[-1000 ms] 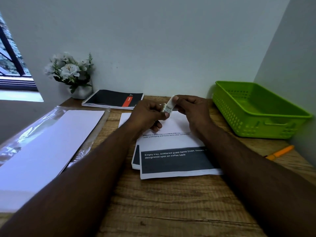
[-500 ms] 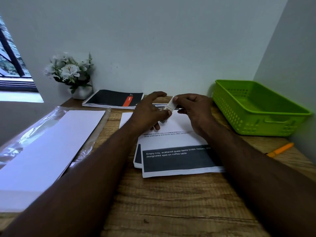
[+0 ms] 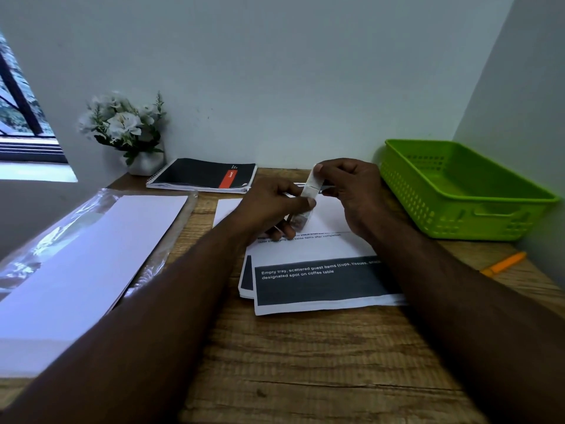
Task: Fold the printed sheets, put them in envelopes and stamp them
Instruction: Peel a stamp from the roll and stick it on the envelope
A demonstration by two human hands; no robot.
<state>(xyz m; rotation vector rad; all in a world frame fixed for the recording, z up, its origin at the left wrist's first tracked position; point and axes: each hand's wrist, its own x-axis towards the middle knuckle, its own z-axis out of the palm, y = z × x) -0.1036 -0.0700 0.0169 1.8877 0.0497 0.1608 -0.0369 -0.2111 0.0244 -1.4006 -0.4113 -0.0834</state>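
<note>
A small white strip of stamps (image 3: 311,189) with a perforated edge hangs between both hands above the desk. My right hand (image 3: 351,188) pinches its upper end. My left hand (image 3: 275,206) pinches its lower part, where a printed stamp face shows. Below the hands lies a stack of printed sheets (image 3: 321,280) with a dark band of white text. A white envelope (image 3: 227,208) peeks out behind my left wrist. At the left, a pack of white envelopes (image 3: 85,261) lies in clear plastic wrap.
A green plastic basket (image 3: 458,191) stands at the back right by the wall. A black spiral notebook (image 3: 201,177) and a white flower pot (image 3: 128,133) sit at the back. An orange pen (image 3: 504,263) lies at the right edge of the wooden desk (image 3: 305,362).
Both hands have kept hold of the stamp strip. The strip now hangs longer between them, and my left fingers have closed lower on it.
</note>
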